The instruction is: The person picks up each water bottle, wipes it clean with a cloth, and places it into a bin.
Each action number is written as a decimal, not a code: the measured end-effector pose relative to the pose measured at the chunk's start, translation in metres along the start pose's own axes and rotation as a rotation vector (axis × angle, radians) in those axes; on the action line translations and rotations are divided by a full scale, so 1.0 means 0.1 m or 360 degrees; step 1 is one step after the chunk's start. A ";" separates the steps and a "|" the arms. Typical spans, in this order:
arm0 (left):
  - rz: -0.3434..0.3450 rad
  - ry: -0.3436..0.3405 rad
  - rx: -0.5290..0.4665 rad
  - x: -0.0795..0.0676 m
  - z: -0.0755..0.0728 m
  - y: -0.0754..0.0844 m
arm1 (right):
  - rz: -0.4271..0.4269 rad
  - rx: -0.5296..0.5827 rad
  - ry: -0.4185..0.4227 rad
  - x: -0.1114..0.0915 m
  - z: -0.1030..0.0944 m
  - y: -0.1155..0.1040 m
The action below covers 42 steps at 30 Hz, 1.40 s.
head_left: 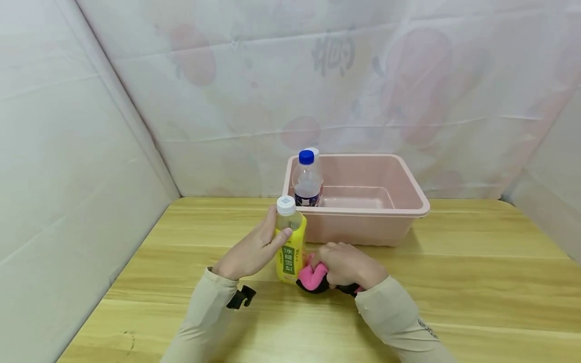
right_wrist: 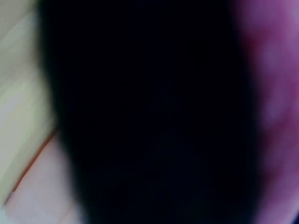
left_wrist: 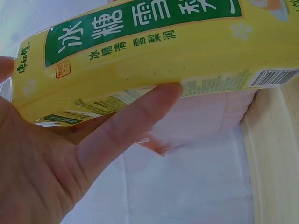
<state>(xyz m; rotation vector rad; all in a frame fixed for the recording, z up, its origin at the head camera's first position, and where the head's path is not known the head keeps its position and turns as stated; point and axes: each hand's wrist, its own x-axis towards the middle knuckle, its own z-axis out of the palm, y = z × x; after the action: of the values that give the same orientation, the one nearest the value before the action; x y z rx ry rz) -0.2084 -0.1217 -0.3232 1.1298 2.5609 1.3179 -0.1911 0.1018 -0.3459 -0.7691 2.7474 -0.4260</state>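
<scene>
My left hand (head_left: 251, 249) grips a yellow-labelled drink bottle (head_left: 290, 252) with a white cap, its thumb across the front near the neck. The bottle stands nearly upright in front of the bin. In the left wrist view, the bottle's label (left_wrist: 140, 56) fills the upper part, with fingers around its neck end. My right hand (head_left: 347, 264) holds a soft pink-and-black cloth (head_left: 312, 278) bunched under curled fingers, right at the bottle's lower right side. Close up and blurred, the cloth (right_wrist: 149, 112) covers most of the right wrist view.
Behind the hands a pink plastic bin (head_left: 358, 227) stands on the wooden table (head_left: 476, 282). Inside its left end is a clear bottle with a blue cap (head_left: 306, 157), and a white cap shows just behind it. White printed sheeting (head_left: 254, 101) hangs around the table.
</scene>
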 end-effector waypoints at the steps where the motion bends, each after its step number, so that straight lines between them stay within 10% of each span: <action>1: 0.0003 0.0000 -0.0001 0.00 0.00 0.00 | 0.0004 -0.0002 -0.0003 0.00 -0.01 0.00; 9: 0.0051 -0.0028 -0.0044 0.04 0.04 -0.02 | -0.0144 -0.0078 0.0154 -0.09 -0.09 0.07; 26: 0.0063 -0.0046 -0.0084 0.05 0.08 -0.04 | -0.0805 -0.0020 0.1261 -0.30 -0.37 0.03; 32: 0.0056 -0.0044 -0.0069 0.04 0.09 -0.05 | -0.0855 0.0278 0.1652 -0.32 -0.43 -0.02; 42: 0.0079 -0.0045 -0.0067 0.07 0.11 -0.03 | -0.0851 0.0297 0.1640 -0.27 -0.39 -0.03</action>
<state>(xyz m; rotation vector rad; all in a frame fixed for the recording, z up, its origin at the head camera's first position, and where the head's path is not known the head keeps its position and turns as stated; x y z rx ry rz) -0.2115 -0.1113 -0.3305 1.2034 2.4886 1.3493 -0.1806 0.1222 -0.3042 -1.5718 3.2143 -1.5304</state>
